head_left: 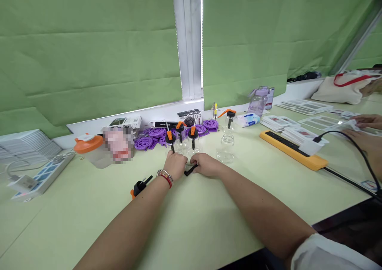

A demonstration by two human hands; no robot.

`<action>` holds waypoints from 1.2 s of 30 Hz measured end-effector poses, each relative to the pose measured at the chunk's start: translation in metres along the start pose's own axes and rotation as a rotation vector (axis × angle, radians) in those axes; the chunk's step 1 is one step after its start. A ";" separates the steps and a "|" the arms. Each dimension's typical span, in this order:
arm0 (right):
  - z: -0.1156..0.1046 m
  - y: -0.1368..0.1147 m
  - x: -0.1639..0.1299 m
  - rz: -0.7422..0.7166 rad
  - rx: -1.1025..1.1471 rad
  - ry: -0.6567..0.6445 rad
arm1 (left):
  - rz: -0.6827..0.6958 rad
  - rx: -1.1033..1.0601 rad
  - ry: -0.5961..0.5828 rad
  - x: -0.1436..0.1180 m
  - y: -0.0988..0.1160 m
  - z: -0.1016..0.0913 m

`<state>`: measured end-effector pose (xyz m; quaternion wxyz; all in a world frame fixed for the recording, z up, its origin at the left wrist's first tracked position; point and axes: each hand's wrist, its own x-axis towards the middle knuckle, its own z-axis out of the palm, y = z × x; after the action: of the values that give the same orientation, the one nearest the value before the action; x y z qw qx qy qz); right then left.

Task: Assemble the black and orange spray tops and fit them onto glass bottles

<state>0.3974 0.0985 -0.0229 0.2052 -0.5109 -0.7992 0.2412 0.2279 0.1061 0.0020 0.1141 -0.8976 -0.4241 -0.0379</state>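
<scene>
My left hand [175, 164] and my right hand [206, 165] meet on the pale green table [191, 222], both closed around a small black part [190, 169] with a grey ridged piece between them. Just beyond my hands stand three small clear bottles with black-and-orange pump tops [180, 134]. An open clear jar [226, 148] stands to the right of them, and another pump-top bottle [229, 120] farther back. A loose black-and-orange pump head [140, 186] lies on the table left of my left wrist.
Purple plastic wheels [155, 136] lie by the window sill. An orange-lidded container [89, 148] and a white power strip [41, 174] sit at left. A yellow power strip [294, 150] with a black cable runs at right. Another person's hands [365, 131] handle cards at far right.
</scene>
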 end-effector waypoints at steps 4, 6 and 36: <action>0.002 0.001 0.001 -0.006 -0.011 0.016 | 0.007 -0.025 -0.011 0.000 0.001 0.000; 0.003 0.001 0.002 -0.011 -0.017 0.023 | 0.007 -0.035 -0.012 -0.001 0.001 0.000; 0.031 -0.067 -0.019 -0.175 0.228 0.080 | -0.601 -0.355 -0.277 -0.134 -0.059 -0.033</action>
<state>0.3385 0.0516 -0.0096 0.3139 -0.4219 -0.7993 0.2908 0.0979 0.0337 0.0226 -0.1180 -0.7354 -0.6670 -0.0209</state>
